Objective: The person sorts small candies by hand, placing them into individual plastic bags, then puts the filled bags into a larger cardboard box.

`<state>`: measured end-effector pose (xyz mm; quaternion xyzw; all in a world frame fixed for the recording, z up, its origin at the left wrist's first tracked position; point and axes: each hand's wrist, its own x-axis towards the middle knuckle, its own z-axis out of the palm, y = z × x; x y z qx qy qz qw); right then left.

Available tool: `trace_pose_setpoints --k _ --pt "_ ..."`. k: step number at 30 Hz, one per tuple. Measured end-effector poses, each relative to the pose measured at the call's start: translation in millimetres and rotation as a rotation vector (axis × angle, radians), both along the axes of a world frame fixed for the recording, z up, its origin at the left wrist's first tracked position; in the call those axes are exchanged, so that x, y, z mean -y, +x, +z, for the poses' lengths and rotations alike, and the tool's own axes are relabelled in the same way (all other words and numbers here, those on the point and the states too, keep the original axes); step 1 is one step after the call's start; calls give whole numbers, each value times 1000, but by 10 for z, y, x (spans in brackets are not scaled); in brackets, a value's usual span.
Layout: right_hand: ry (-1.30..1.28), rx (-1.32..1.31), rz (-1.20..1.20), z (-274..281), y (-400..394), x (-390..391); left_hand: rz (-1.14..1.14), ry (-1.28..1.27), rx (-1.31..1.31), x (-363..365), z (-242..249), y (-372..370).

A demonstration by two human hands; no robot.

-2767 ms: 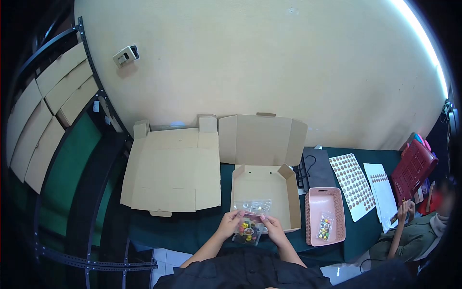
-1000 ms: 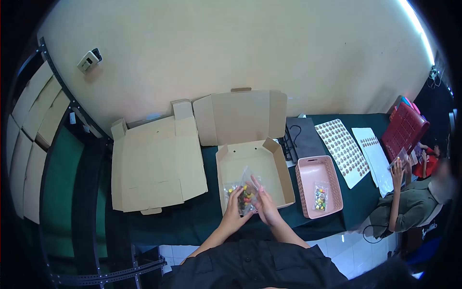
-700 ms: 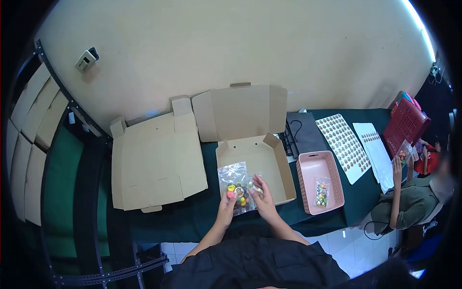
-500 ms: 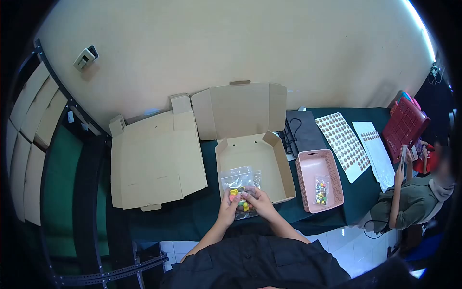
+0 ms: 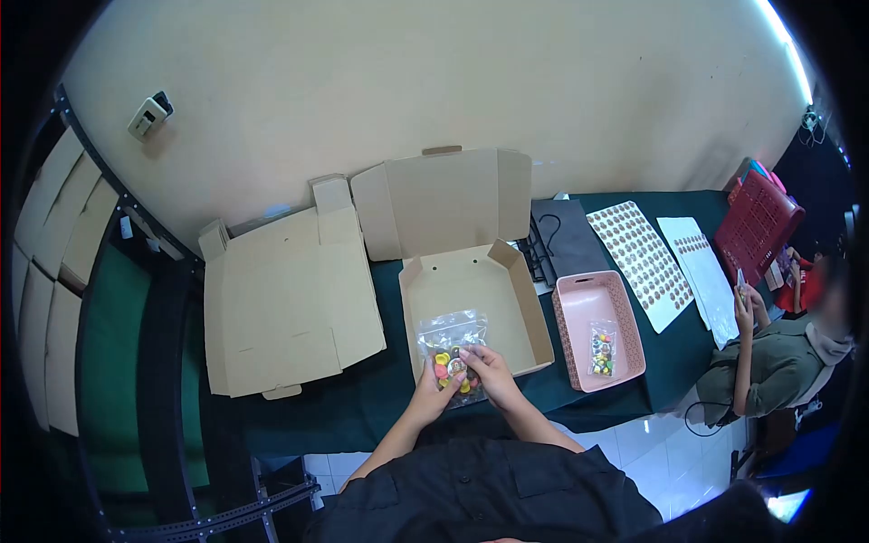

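Principal item: one clear plastic pouch (image 5: 444, 341) of small round pieces in yellow, pink, green and dark tones, bearing what looks like a round printed label (image 5: 455, 366); located over the near left part of an open brown cardboard box (image 5: 466, 282); whether resting or lifted, cannot be told. Left hand (image 5: 429, 395): closed on the pouch's left side, thumb across the front. Right hand (image 5: 495, 376): gripping the right side, fingers bent over the front. Handling, as judged: best kept level and taut between both hands, with light pressure from the label's middle outward; a hard squeeze could crease the plastic or bunch the contents. To the left: broad flat brown cardboard pieces (image 5: 290, 303), apparently stacked. To the right: one pink perforated plastic basket (image 5: 597, 300), holding a smaller clear packet (image 5: 602, 347) of coloured pieces; farther right, one white sheet (image 5: 644, 262) with rows of round brown motifs
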<state>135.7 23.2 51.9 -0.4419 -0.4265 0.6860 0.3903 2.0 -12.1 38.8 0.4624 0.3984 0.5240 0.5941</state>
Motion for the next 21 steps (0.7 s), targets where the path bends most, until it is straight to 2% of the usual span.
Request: trace_pose_setpoints --k 2,5,7,8,10,12,13,14,15,16,18,19,20,21 --pt "-32 -35 -44 -29 13 -2 -69 -106 53 2 -27 -12" --pt "-23 -9 -108 -135 102 -75 -167 -72 108 -13 -163 -62" --pt "108 61 -449 -166 220 -261 -214 -94 47 -38 -192 -116" --pt "129 185 -483 -315 377 -415 -259 -111 -17 -57 -219 -141" --pt "181 233 -525 -596 656 -682 -223 -51 -22 -123 -430 -178" --pt "156 640 -435 -790 845 -853 -147 -94 -182 -181 -492 -210" --pt "156 640 -438 -904 878 -880 -137 -138 -117 -195 -484 -201" --pt "132 777 -346 -1023 903 -878 -139 -137 -117 -204 -494 -208" --pt "108 911 -250 -1139 914 -877 -157 -90 -336 -229 -535 -227" --pt "111 912 -251 -1238 918 -876 -173 -41 -554 -262 -601 -238" --pt "145 1021 -29 -1470 925 -862 -191 -112 -549 -290 -917 -231" --pt "355 941 13 -1549 903 -839 -210 -187 -545 -285 -989 -220" --pt "355 943 16 -1611 927 -846 -209 -189 -543 -277 -1064 -216" --pt "261 894 142 -1479 884 -815 -247 -158 -689 -263 -1091 -209"
